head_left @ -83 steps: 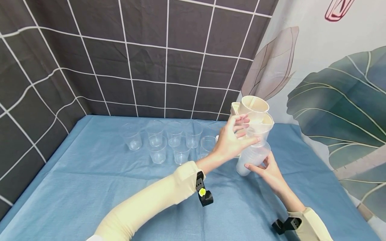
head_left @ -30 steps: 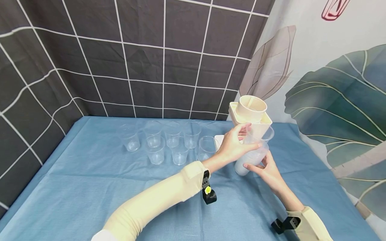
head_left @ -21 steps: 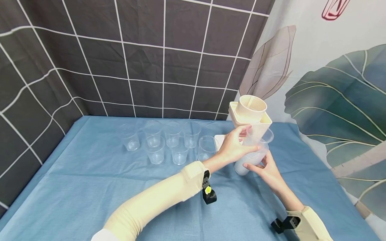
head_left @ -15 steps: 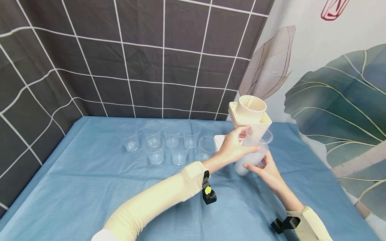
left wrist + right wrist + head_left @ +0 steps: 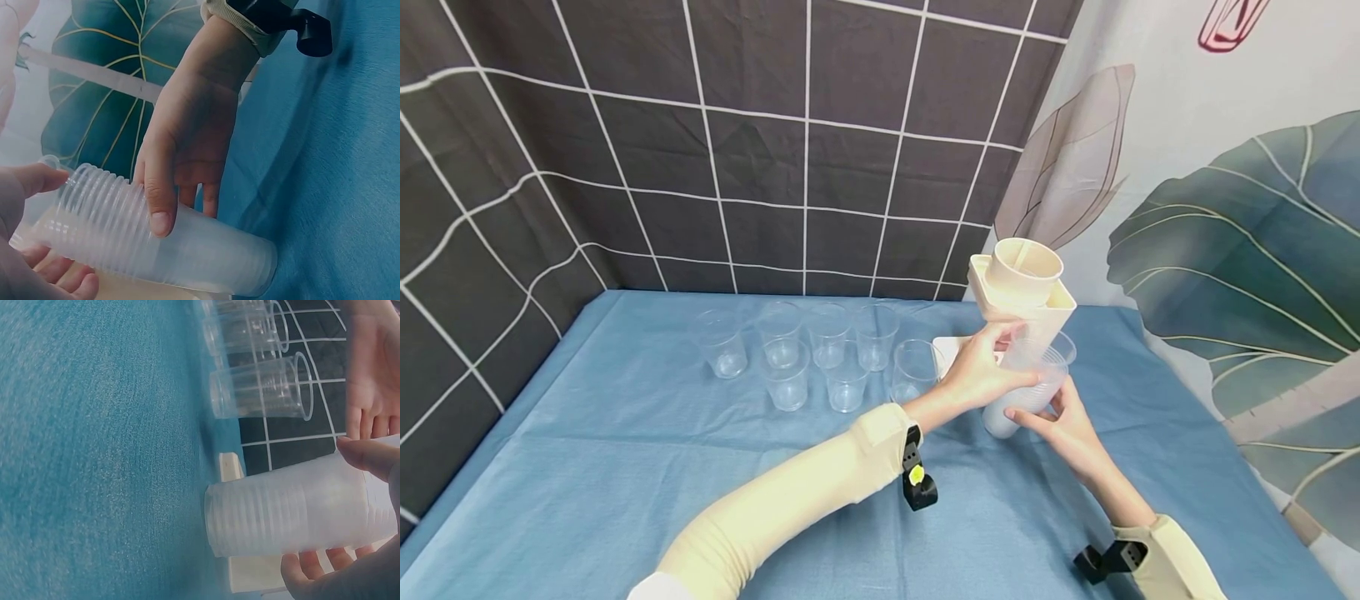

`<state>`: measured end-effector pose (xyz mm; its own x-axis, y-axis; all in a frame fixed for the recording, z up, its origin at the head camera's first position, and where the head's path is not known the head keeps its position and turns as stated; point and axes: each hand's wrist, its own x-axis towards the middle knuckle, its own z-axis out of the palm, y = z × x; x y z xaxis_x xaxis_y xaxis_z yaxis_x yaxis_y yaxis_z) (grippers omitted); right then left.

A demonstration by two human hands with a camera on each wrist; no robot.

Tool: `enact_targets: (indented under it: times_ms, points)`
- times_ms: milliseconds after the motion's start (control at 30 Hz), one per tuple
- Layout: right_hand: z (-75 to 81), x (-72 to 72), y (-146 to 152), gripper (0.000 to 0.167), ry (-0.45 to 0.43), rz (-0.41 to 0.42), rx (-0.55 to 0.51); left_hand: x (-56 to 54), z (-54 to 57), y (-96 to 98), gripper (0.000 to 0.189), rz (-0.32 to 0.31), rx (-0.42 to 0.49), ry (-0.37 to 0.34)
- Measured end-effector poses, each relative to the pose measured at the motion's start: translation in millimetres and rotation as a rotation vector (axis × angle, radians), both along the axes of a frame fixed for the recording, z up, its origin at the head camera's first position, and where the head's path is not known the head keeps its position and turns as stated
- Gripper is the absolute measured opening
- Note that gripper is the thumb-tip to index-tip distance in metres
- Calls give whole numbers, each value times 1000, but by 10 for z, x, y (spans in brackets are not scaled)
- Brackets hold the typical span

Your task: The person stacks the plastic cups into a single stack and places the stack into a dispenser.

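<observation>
My right hand (image 5: 1070, 429) grips a nested stack of clear plastic cups (image 5: 1007, 408), thumb on the near side and fingers around the back. The stack leans, its mouth up toward the right and its closed end low by the cloth. At the mouth my left hand (image 5: 981, 367) holds the topmost plastic cup (image 5: 1063, 348) between thumb and fingers; this cup sits partly inside the stack. In the left wrist view the stacked rims (image 5: 103, 187) lie between the left thumb and fingers. The right wrist view shows the right thumb and fingers wrapped around the stack.
Right behind the hands stands a cream-coloured holder (image 5: 1022, 287) with a round open top, partly hidden. Several single clear cups (image 5: 846, 383) stand upright in two rows to the left, on a blue cloth (image 5: 700, 483). A dark gridded curtain (image 5: 760, 167) hangs behind.
My left hand has brought the topmost cup down from in front of the holder into the stack's mouth, sinking slightly further lately. My right hand keeps its grip, almost still.
</observation>
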<state>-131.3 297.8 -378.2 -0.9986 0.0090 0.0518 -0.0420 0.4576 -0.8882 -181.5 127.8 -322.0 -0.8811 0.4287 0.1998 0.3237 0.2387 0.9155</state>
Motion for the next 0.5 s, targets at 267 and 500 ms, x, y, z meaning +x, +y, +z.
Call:
enact_targets:
  times_ms: [267,500]
  points:
    - [-3,-4,-3,84,-3,-11,4,-9,-24,8,66,-21,15,-3]
    - [-13,2,-3,83,11,-11,-1,-15,-19,17,67,-23,26,-9]
